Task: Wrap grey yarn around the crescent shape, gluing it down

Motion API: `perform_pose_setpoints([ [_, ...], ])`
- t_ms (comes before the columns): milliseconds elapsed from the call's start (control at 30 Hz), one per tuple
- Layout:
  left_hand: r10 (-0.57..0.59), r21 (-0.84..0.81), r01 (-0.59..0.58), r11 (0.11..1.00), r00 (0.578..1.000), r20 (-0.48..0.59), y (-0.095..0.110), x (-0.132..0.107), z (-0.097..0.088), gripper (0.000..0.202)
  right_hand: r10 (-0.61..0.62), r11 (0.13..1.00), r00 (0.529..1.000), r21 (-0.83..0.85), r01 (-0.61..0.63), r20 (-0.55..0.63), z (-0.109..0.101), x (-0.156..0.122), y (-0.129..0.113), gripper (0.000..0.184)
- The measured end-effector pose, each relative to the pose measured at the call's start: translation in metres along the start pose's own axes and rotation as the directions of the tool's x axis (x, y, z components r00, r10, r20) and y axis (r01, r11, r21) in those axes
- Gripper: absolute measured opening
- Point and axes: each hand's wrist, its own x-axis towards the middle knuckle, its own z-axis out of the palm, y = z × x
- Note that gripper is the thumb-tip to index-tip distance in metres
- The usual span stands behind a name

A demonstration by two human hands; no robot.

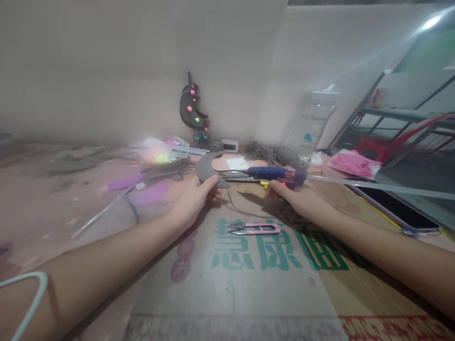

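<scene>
My left hand [199, 199] pinches the lower end of a grey crescent moon shape [204, 166] between thumb and fingers. A loose grey strand trails down from it. My right hand [284, 192] is wrapped round a dark blue glue gun [266, 173], with a small red light showing near the grip. Its tip points left, close to the crescent; I cannot tell whether they touch. A long clear glue stick [377, 184] sticks out of its back end to the right. Below both hands, pink thread snips [255, 229] lie on the printed cardboard [234, 293].
A decorated moon hanging [190, 106] is on the wall. Behind the hands are grey yarn [273, 154], a clear bottle [313, 123] and a pink packet [355, 163]. A phone [394, 206] lies right; purple pieces [128, 182] and glue sticks [190, 150] lie left.
</scene>
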Motion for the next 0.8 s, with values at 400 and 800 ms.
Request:
perform_pose_setpoints([
  [400, 0.057, 0.058, -0.058, 0.997, 0.998, 0.021, 0.002, -0.002, 0.002, 0.042, 0.199, 0.963, 0.973, -0.16, -0.217, -0.12, -0.033, 0.065, -0.017, 0.039],
  [800, 0.044, 0.126, -0.045, 0.991, 0.999, 0.01, 0.002, -0.002, 0.003, 0.046, 0.145, 0.945, 0.989, -0.301, -0.129, 0.032, 0.027, 0.141, 0.04, 0.026],
])
